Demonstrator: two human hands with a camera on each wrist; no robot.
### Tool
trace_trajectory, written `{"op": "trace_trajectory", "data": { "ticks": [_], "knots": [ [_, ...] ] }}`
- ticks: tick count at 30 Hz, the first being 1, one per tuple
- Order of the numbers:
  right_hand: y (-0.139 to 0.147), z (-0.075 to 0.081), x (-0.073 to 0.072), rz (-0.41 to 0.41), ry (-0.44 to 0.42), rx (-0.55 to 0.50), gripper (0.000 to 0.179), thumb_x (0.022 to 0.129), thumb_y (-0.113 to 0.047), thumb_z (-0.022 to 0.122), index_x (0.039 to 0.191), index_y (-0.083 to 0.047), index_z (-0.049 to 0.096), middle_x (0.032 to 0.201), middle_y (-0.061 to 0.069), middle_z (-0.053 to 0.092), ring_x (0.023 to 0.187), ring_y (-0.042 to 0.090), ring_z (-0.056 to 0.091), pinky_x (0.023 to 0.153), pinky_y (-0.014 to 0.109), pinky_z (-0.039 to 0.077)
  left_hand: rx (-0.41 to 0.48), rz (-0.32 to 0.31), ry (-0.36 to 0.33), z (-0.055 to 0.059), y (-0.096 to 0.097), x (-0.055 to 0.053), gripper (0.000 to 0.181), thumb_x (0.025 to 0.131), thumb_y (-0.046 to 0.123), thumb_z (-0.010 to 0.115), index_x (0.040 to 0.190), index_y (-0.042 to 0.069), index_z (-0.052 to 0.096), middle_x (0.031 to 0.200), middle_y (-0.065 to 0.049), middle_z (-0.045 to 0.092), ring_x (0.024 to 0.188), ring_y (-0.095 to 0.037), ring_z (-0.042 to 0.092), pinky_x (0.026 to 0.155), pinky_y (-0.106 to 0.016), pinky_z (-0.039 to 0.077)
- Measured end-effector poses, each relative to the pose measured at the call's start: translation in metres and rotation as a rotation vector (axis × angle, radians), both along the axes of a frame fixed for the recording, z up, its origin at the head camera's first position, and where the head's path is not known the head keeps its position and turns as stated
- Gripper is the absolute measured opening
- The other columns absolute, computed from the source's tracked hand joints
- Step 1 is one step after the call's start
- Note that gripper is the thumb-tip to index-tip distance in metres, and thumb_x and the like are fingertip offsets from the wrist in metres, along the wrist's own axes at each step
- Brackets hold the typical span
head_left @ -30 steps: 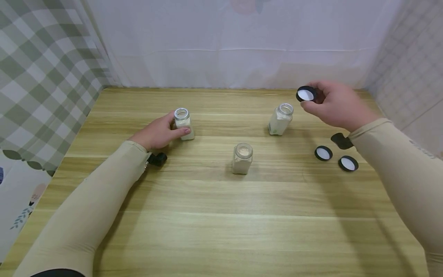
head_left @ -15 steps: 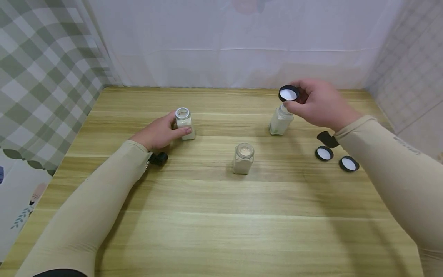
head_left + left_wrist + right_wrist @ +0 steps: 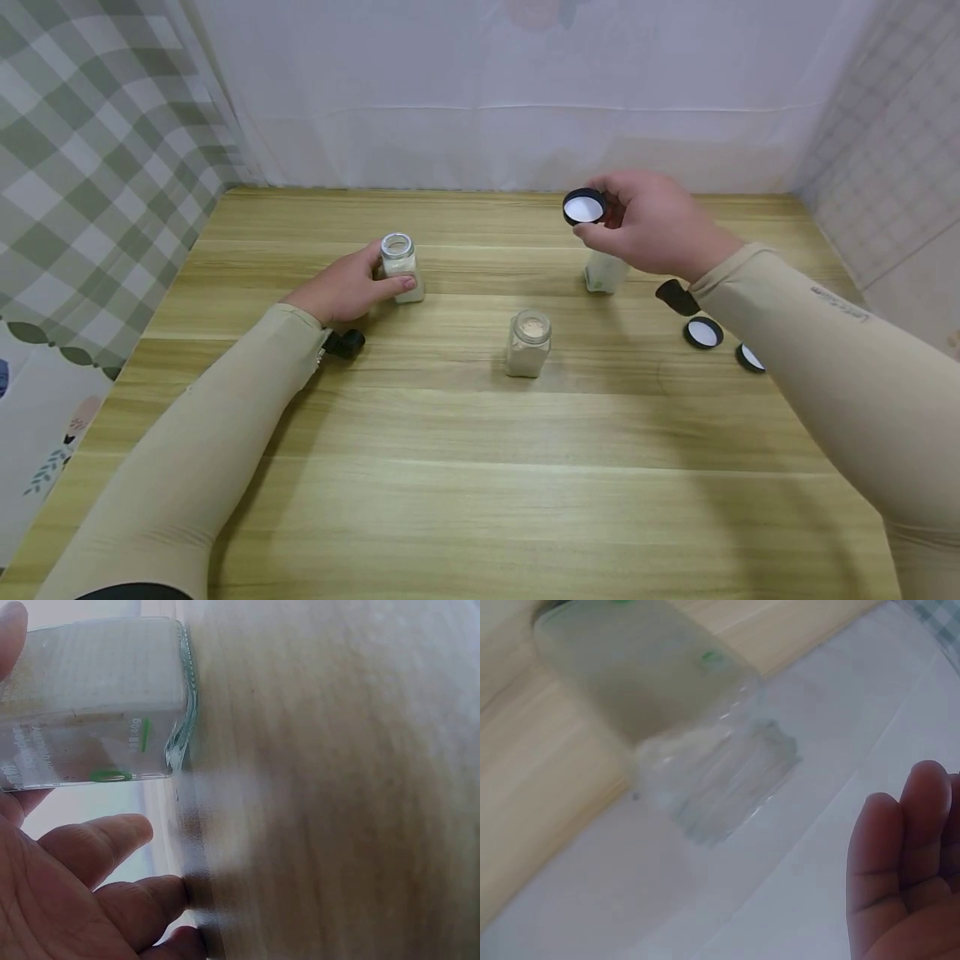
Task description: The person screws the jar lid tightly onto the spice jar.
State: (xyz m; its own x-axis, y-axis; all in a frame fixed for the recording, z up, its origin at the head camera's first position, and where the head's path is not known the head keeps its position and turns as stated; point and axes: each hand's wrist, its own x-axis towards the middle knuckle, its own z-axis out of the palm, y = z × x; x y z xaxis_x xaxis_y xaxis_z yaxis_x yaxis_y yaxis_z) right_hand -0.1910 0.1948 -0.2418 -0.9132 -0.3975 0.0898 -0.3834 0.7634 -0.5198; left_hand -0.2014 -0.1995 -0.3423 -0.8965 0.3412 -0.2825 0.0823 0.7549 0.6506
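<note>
Evidently the left hand (image 3: 343,287) grips 1 jar (image 3: 402,267), upright on the table (image 3: 450,500): glass (so likely breakable), best held round its sides. The right hand (image 3: 651,223) pinches a lid (image 3: 583,210) mid-air, probably light and stiff.

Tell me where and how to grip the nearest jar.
Grip the nearest jar by opposite flat sides of its squarish body, below the neck, probably from the near side: the other jars are farther back, and it stands upright and uncapped, so it should be kept level.
</note>
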Motion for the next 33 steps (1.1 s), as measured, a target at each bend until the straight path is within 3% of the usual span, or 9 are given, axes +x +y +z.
{"op": "trace_trajectory", "data": {
  "ticks": [9,18,25,33],
  "knots": [
    [-0.024,0.003,-0.005,0.078,0.066,0.080,0.025,0.097,-0.019,0.070,0.119,-0.006,0.070,0.096,0.008,0.070,0.082,0.020,0.059,0.075,0.026,0.045,0.014,-0.004,0.001,-0.001,0.000,0.000,0.068,0.102,0.061,0.061,0.154,0.021,0.043,0.148,-0.010,0.058,0.126,-0.029,0.055,0.111,-0.051,0.042],
    [-0.047,0.006,-0.011,0.135,0.059,0.110,0.024,0.098,-0.017,0.068,0.118,-0.004,0.069,0.100,0.009,0.071,0.085,0.022,0.062,0.082,0.036,0.048,0.015,-0.002,-0.016,0.002,0.000,0.001,0.071,0.101,0.063,0.062,0.156,0.023,0.041,0.152,-0.008,0.055,0.131,-0.028,0.054,0.115,-0.053,0.041],
    [-0.065,0.006,-0.016,0.174,0.044,0.168,0.028,0.098,-0.020,0.066,0.121,-0.004,0.069,0.104,0.009,0.072,0.089,0.024,0.063,0.084,0.037,0.049,0.005,0.001,-0.024,0.002,0.000,0.001,0.071,0.101,0.063,0.061,0.156,0.023,0.040,0.149,-0.010,0.057,0.129,-0.029,0.055,0.113,-0.052,0.042],
    [-0.083,0.005,-0.020,0.227,0.059,0.200,0.022,0.098,-0.020,0.066,0.112,-0.003,0.068,0.097,0.008,0.068,0.084,0.024,0.058,0.081,0.036,0.046,0.003,0.001,-0.026,0.002,0.001,-0.001,0.071,0.101,0.062,0.062,0.157,0.023,0.040,0.150,-0.010,0.056,0.129,-0.030,0.054,0.113,-0.053,0.041]
  ]
}}
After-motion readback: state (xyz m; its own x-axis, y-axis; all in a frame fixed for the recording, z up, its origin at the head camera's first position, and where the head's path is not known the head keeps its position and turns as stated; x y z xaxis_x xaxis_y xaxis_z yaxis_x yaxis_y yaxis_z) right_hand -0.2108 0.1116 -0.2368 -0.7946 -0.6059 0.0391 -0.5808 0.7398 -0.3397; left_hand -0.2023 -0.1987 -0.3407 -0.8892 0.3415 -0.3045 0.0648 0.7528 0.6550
